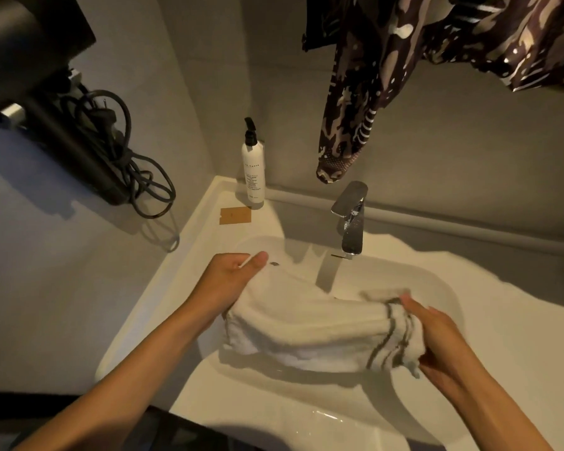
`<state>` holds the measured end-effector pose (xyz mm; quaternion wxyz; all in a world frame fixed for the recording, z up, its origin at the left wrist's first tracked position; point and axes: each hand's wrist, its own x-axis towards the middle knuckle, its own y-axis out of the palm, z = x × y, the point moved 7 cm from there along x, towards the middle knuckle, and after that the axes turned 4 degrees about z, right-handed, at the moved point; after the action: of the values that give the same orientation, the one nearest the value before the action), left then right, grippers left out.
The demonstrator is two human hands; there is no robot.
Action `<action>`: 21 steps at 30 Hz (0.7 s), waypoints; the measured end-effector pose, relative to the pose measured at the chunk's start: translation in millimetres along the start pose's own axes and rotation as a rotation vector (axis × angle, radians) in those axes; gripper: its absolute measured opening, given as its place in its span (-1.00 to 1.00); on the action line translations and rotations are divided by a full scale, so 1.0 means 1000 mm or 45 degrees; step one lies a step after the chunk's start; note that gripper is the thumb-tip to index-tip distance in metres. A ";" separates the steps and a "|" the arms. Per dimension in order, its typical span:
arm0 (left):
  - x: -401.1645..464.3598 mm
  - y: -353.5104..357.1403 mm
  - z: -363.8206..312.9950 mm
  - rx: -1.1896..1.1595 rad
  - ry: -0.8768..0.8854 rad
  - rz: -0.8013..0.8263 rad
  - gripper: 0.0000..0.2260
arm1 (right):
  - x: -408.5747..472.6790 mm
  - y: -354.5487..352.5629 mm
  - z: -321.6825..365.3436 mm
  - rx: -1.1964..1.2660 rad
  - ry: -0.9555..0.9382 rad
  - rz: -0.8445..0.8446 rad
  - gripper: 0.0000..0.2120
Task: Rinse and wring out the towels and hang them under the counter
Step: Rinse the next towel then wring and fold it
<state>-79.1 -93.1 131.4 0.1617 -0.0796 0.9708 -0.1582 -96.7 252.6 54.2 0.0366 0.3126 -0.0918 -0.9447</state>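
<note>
So both hands are on one white towel (306, 333), bunched up into a thick roll and held over the basin of the white sink (469, 320), just in front of the chrome faucet (350, 219). The towel runs roughly left to right, sagging a bit in the middle, and the end with the grey stripes is on the right side.

The left hand (232, 278) comes in from the lower left with the forearm stretched diagonally across the sink's edge. The wrist is bent down a little, the palm sits on top of the plain end, and the fingers (258, 258) are closed together over the cloth, thumb side toward the faucet.

The right hand (437, 340) reaches in from the lower right, forearm angled up toward the middle. Its fingers (407, 302) are clamped on the striped end, thumb on top, with the rest of the hand wrapped underneath, so most of that grip is hidden by the fabric.

Off to the back left on the sink ledge there's a white pump bottle (253, 170) standing upright with a small brown card (235, 215) lying next to it. A patterned dark cloth (355, 109) hangs down above the faucet.
</note>
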 end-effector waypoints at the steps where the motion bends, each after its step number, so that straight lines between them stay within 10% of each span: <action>1: 0.002 0.000 0.001 0.015 -0.031 -0.007 -0.48 | -0.003 -0.019 0.007 0.027 -0.101 -0.112 -0.71; 15: 0.009 0.000 0.021 -0.238 -0.394 0.040 -0.58 | -0.032 -0.060 0.047 -0.186 -0.224 -0.228 -0.80; 21: 0.010 -0.016 -0.007 -0.010 -0.184 0.195 -0.61 | -0.048 -0.070 0.068 -0.420 -0.409 -0.184 -0.71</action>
<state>-89.2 -107.8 140.3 0.2427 -0.0170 0.9605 -0.1353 -99.7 338.1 122.1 0.0044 0.1540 0.0816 -0.9847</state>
